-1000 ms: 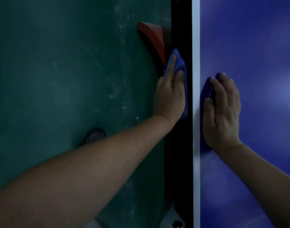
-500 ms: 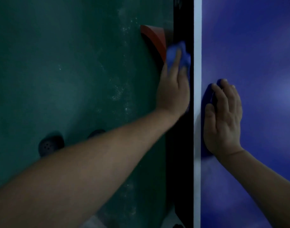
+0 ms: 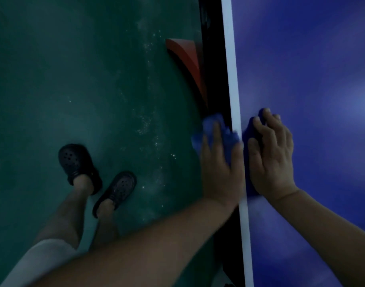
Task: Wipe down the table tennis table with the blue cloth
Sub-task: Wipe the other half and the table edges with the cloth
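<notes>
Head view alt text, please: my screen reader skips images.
A person's left hand presses a blue cloth against the side edge of a blue table tennis table; the right hand rests on its top. Dark clogs stand on green floor.

Blue cloth bunched, blurred, poking out past my left fingers. Table tennis table: blue top, white edge line, just right of them.
</notes>
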Motion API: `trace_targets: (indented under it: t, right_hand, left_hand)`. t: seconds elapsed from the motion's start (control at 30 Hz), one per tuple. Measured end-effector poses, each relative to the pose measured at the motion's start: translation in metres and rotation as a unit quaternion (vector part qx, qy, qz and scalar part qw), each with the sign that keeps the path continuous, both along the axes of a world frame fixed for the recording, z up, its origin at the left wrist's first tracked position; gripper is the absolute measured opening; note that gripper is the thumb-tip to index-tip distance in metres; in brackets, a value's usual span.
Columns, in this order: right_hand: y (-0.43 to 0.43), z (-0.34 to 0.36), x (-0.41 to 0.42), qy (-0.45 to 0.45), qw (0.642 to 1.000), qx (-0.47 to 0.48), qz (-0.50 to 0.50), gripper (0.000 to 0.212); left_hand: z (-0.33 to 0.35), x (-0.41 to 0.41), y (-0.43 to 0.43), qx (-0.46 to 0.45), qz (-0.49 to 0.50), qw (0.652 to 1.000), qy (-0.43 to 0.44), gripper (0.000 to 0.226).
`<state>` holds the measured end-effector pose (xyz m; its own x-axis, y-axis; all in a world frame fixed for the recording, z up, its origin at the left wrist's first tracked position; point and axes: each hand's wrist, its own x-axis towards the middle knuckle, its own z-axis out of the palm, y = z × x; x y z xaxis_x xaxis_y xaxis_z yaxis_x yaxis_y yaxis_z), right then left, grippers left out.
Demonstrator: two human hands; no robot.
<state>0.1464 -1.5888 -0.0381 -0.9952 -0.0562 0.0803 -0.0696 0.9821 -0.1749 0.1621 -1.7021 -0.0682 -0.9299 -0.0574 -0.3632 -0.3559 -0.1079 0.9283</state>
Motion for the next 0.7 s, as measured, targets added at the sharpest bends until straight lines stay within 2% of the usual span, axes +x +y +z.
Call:
trace_targets:
  t: [0.1,0.17,0.27,0.37,0.5,0.6,0.7]
  right_hand:
    - [0.003,0.009,-0.034,0.026,0.999,-0.024,0.017,0.027]
    - [0.004,0.013,-0.074,0.005,0.999,-0.018,0.036,0.026]
    - [0.006,0.016,-0.147,-0.028,0.998,0.002,0.054,0.037]
    - [-0.012,0.017,-0.212,-0.073,0.997,0.011,0.024,0.049]
    - [-0.023,0.004,-0.231,-0.083,0.996,0.025,-0.013,0.054]
    - [-0.017,0.0,-0.229,-0.066,0.998,0.015,-0.002,0.054]
    - [-0.014,-0.003,-0.23,-0.043,0.999,0.002,0.011,0.054]
  left_hand:
    - [-0.017,-0.09,-0.011,-0.021,0.007,0.999,0.032,0.079]
    - [-0.016,-0.121,-0.016,-0.017,0.007,0.999,0.035,0.081]
    - [-0.014,-0.094,-0.016,-0.017,-0.007,0.999,0.05,0.074]
    - [-0.005,-0.023,-0.012,0.023,-0.065,0.998,0.008,0.065]
    - [0.0,-0.006,-0.007,-0.016,-0.068,0.997,-0.039,0.068]
    - [0.002,-0.059,-0.011,-0.007,-0.052,0.999,-0.015,0.066]
    - [-0.01,-0.171,-0.02,0.005,0.003,0.999,0.036,0.07]
